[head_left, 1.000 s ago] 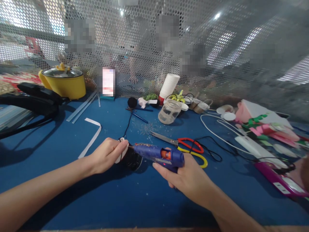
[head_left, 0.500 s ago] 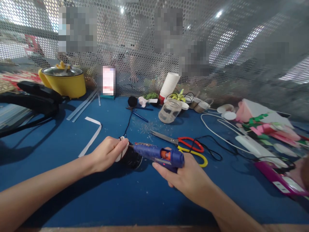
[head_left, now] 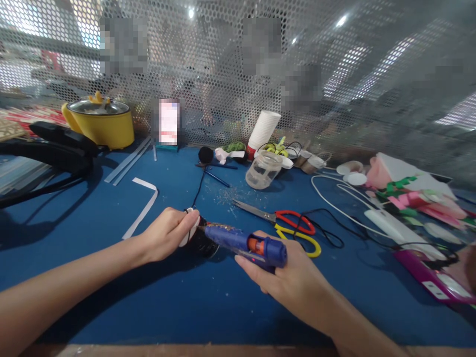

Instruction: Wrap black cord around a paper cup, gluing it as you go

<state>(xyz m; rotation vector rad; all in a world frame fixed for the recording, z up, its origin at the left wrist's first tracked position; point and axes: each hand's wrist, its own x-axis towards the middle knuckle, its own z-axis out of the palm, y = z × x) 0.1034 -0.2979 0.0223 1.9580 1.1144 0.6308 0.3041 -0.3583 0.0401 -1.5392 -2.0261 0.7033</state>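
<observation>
My right hand [head_left: 286,277] grips a blue glue gun [head_left: 247,243] with an orange trigger, its nozzle pointing left at a small black round object [head_left: 204,243]. My left hand [head_left: 167,235] is closed on that black object and presses a small white piece [head_left: 187,233] against its side. A thin black cord [head_left: 199,186] runs from the object toward the back. All of this sits low over a blue table [head_left: 111,297].
Red and yellow scissors [head_left: 286,225] lie just behind the glue gun. A clear jar [head_left: 263,170], a stack of white cups [head_left: 263,128], a yellow pot [head_left: 100,124], white cables [head_left: 334,203], pink and green craft pieces [head_left: 409,191] and a purple case [head_left: 431,275] surround them. A perforated screen [head_left: 334,74] closes the back.
Both hands hold nearly the same pose; the glue gun's rear has dropped slightly and its nozzle stays against the black object. The view has shifted a little.
</observation>
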